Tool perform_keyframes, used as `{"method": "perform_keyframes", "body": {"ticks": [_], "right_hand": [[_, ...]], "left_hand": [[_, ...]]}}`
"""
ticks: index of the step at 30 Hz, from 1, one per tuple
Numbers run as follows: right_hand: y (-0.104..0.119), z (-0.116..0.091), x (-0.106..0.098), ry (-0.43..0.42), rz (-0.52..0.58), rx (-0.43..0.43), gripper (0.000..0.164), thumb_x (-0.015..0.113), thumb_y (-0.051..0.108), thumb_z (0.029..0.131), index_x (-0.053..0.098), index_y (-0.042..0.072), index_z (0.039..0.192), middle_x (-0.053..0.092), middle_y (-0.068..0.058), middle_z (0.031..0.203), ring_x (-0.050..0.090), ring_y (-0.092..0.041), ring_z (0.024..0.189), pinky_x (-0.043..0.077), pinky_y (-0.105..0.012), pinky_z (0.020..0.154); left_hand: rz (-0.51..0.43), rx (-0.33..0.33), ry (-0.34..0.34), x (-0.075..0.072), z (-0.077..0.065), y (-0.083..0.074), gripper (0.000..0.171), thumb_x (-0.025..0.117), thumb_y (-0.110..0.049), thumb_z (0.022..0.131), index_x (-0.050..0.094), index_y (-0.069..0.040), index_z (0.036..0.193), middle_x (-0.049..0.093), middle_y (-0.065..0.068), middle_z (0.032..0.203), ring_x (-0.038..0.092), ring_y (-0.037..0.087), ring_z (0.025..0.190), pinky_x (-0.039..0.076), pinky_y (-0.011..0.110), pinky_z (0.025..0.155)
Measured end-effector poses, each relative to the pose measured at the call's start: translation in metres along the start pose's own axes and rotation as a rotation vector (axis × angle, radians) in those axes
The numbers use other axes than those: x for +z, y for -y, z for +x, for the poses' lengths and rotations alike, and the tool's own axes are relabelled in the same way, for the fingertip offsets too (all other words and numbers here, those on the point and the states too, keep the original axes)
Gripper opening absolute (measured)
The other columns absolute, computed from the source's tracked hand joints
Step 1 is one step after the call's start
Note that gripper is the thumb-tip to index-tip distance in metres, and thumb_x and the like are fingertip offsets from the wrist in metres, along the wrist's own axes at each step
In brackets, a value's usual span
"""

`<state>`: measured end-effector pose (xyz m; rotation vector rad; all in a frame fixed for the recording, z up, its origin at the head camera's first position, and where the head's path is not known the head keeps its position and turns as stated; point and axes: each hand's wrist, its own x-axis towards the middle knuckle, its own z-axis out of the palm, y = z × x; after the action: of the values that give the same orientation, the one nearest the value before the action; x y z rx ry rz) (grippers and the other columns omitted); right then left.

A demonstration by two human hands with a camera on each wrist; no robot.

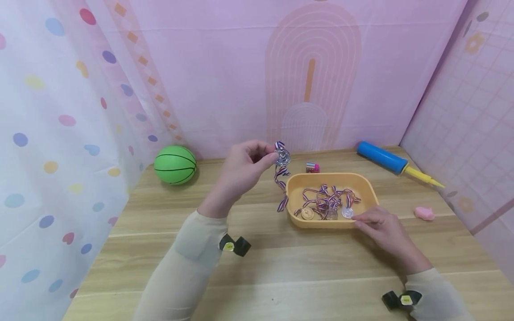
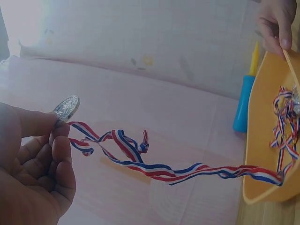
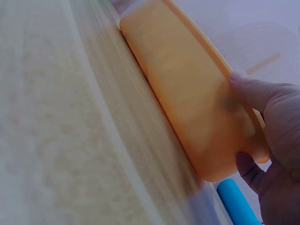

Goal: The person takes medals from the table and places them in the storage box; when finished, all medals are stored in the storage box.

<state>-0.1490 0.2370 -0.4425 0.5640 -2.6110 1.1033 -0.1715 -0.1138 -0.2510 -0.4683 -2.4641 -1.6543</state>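
Note:
My left hand point(image 1: 244, 168) pinches a silver medal point(image 1: 283, 157) between thumb and fingers, raised left of and above an orange plastic bin point(image 1: 321, 224). A red, white and blue striped ribbon point(image 2: 173, 173) trails from the medal towards the bin, its far end overlapping the bin's rim in the left wrist view. Inside lie a gold medal point(image 1: 307, 213), a silver medal point(image 1: 347, 212) and tangled ribbons point(image 1: 323, 199). My right hand point(image 1: 387, 229) grips the bin's near right rim, with the thumb on the outer wall point(image 3: 187, 89) side and fingers over the edge.
A green ball with black lines point(image 1: 175, 165) sits at the back left of the wooden table point(image 1: 257, 276). Behind the bin is a small pink and silver item point(image 1: 312, 167). To the right lie a blue and yellow hand pump point(image 1: 383, 158) and a small pink object point(image 1: 424, 213).

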Motion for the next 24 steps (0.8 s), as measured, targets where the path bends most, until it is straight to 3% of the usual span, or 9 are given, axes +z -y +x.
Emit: {"method": "perform_keyframes", "body": {"ticks": [9, 24], "right_hand": [[-0.002, 0.0, 0.0, -0.019, 0.002, -0.04, 0.011, 0.075, 0.014, 0.084, 0.077, 0.016, 0.095, 0.064, 0.01, 0.085, 0.055, -0.007, 0.08, 0.048, -0.023, 0.07], [0.0, -0.002, -0.001, -0.014, 0.008, -0.027, 0.01, 0.074, 0.015, 0.085, 0.077, 0.016, 0.095, 0.064, 0.01, 0.085, 0.055, -0.007, 0.081, 0.047, -0.022, 0.071]], "left_hand": [[-0.038, -0.035, 0.037, 0.028, 0.029, 0.004, 0.009, 0.068, -0.017, 0.091, 0.067, -0.008, 0.092, 0.066, 0.004, 0.083, 0.054, 0.016, 0.072, 0.041, 0.025, 0.058], [-0.081, -0.091, 0.105, 0.066, 0.042, 0.059, 0.009, 0.068, -0.015, 0.09, 0.067, -0.006, 0.092, 0.065, 0.005, 0.083, 0.054, 0.016, 0.073, 0.045, 0.024, 0.062]]}}
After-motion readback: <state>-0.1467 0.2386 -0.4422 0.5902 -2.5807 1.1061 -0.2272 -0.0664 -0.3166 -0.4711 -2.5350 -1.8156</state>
